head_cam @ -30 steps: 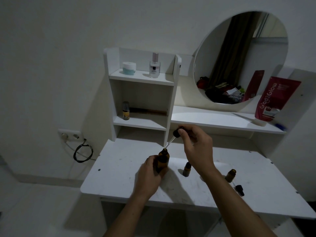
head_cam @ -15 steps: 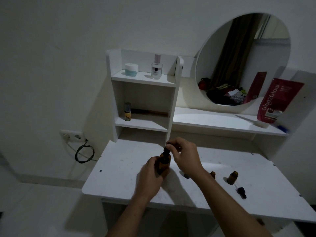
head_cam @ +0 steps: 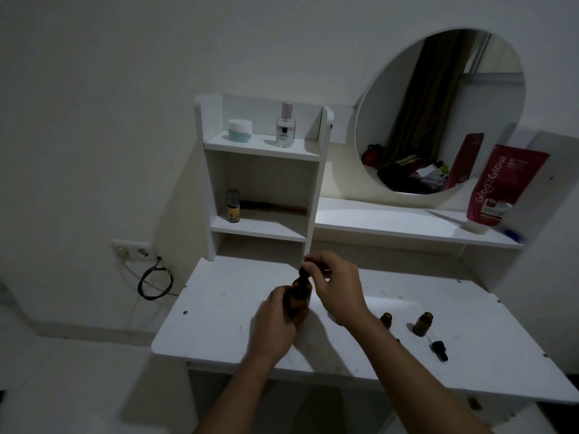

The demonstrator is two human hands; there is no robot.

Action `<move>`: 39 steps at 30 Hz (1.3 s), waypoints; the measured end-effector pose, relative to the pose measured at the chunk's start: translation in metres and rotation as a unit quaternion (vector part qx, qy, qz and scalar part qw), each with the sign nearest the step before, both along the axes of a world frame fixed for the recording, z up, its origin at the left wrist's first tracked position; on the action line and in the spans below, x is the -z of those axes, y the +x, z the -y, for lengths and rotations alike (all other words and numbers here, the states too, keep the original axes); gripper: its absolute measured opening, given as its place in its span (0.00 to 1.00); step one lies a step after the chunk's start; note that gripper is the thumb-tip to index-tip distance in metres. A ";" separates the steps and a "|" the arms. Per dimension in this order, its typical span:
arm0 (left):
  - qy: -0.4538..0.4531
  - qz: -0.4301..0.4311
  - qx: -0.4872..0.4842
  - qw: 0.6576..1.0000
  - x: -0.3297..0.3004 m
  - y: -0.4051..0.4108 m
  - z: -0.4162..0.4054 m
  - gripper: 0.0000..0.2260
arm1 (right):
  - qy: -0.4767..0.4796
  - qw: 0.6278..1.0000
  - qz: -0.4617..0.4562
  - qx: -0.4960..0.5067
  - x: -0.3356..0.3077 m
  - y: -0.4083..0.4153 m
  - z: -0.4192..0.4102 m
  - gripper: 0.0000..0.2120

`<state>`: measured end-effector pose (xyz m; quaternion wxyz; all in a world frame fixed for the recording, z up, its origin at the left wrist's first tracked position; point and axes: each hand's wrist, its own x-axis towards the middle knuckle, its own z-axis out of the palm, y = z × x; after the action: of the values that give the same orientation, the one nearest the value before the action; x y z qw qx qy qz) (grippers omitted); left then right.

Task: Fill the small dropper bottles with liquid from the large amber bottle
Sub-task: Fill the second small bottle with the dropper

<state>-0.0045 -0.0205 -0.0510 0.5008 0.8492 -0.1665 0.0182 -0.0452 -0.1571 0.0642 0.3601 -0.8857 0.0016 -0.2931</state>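
On the white tabletop point(head_cam: 219, 308) we steady the large amber glass bottle point(head_cam: 300, 297), rigid and likely slippery, in our left hand point(head_cam: 275, 324), right-hand fingers point(head_cam: 313, 267) pinching its black rubber dropper bulb point(head_cam: 303, 272), with two small open amber bottles point(head_cam: 423, 323) nearby.

Two bare hands are showing, the left hand point(head_cam: 275, 321) and the right hand point(head_cam: 336, 289), each running back into a bare forearm. The left forearm point(head_cam: 232, 393), behind its hand, is showing uncovered from the wrist down to the bottom edge of the view. The right forearm point(head_cam: 416, 380) is showing the same way, and a longer stretch of it is appearing. Both arms are looking slim and smooth, widening away from the wrists. Dim light is shading them, and the fingernails are appearing too small and dark to tell apart.
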 end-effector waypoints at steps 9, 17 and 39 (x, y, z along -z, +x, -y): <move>-0.001 -0.004 -0.006 1.000 -0.008 -0.014 -0.003 0.30 | 0.026 0.987 0.160 0.019 -0.064 -0.044 0.017 0.07; -0.098 0.067 -0.105 0.987 -0.007 -0.060 0.006 0.32 | 0.067 0.984 0.143 0.079 -0.054 -0.098 0.088 0.07; 0.038 0.026 0.090 0.995 -0.017 -0.094 0.136 0.20 | 0.102 0.981 0.096 0.133 0.003 -0.120 0.133 0.06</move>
<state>-0.0989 -0.1570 -0.0340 0.4633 0.8485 -0.2555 -0.0115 -0.1649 -0.2905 0.0608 0.4050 -0.8041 0.1147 -0.4199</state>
